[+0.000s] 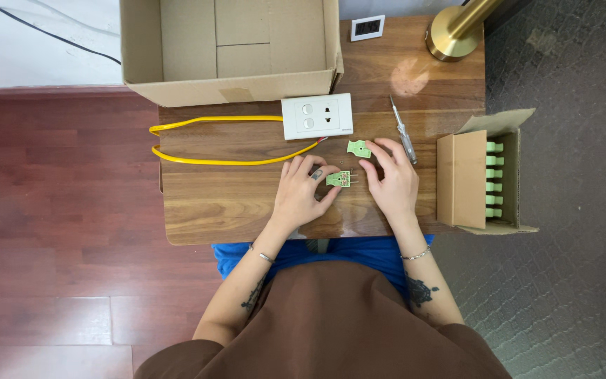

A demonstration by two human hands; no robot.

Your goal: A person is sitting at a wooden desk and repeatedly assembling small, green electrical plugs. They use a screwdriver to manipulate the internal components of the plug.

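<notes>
Green plug base (339, 179) sits pinched in the left hand (301, 194) fingertips near the table's (205, 203) middle, prongs pointing right toward the right hand (393, 182). That grip rests loosely curled and empty (the green cover (359, 148) lies just beyond it). Right of both stands an open brown carton (463, 179) of more green plugs.

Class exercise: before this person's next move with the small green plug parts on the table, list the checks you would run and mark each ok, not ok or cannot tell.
1. Left hand holds the open green plug half: ok.
2. Green cover piece lies by the right hand: ok.
3. Screwdriver beside the right hand: ok.
4. Tiny screw visible on the table: cannot tell.
5. Yellow cable lies apart from both hands: ok.
6. Small box holds more green plugs: ok.
</notes>
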